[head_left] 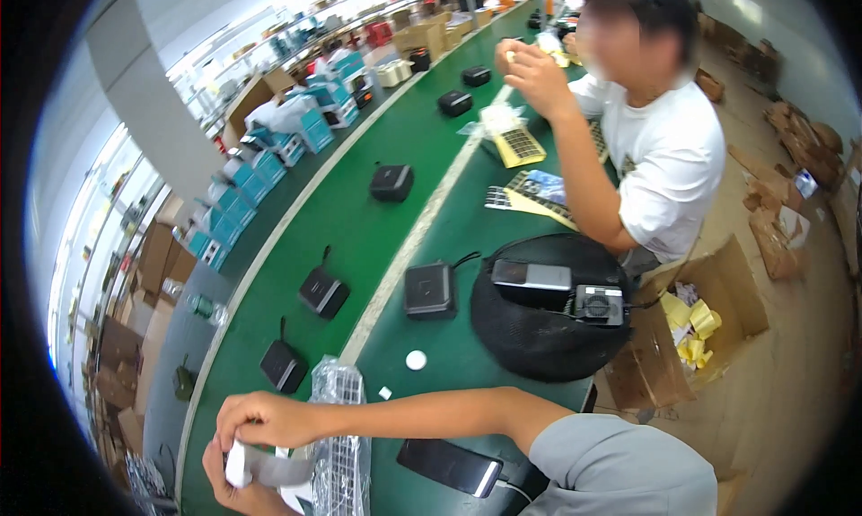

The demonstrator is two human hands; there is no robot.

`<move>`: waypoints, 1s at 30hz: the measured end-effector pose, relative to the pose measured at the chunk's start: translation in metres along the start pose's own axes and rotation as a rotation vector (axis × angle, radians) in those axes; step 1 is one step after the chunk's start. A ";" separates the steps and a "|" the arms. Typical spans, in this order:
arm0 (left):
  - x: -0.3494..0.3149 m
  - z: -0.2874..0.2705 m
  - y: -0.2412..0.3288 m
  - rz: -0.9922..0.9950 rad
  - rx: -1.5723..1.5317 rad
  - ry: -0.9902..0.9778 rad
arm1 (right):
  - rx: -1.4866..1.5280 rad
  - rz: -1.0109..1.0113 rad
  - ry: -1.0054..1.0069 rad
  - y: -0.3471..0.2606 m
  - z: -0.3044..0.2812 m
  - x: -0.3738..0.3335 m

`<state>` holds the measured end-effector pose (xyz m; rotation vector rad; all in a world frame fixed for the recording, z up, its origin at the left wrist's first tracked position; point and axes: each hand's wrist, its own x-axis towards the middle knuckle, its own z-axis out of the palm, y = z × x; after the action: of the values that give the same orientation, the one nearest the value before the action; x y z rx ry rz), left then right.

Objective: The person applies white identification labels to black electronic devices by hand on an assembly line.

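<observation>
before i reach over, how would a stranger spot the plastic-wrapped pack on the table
On the long green table, find the right forearm crossing from the right. Beneath it lies a long pack in crinkled clear plastic. Its shiny wrapping and grid pattern set it apart from the black box beside its far end.

No readable lettering or numbers

Looks bright across the green worktop [332, 220], with soft shadows. Burns out to white around the shelves [112, 231] beyond its left edge; glints off the phone [449, 467]. Smears the white item [238, 467]. Bends worktop edges, darkens to black in the corners.
</observation>
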<state>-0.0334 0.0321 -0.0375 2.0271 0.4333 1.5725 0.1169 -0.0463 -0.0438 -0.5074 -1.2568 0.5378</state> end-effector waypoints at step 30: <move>-0.003 0.021 0.020 -0.195 -0.327 -0.239 | 0.186 0.477 0.251 -0.019 -0.017 -0.019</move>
<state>-0.0153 0.0101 -0.0323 1.8298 0.2531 1.1808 0.1315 -0.0746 -0.0500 -0.6984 -0.8340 0.9506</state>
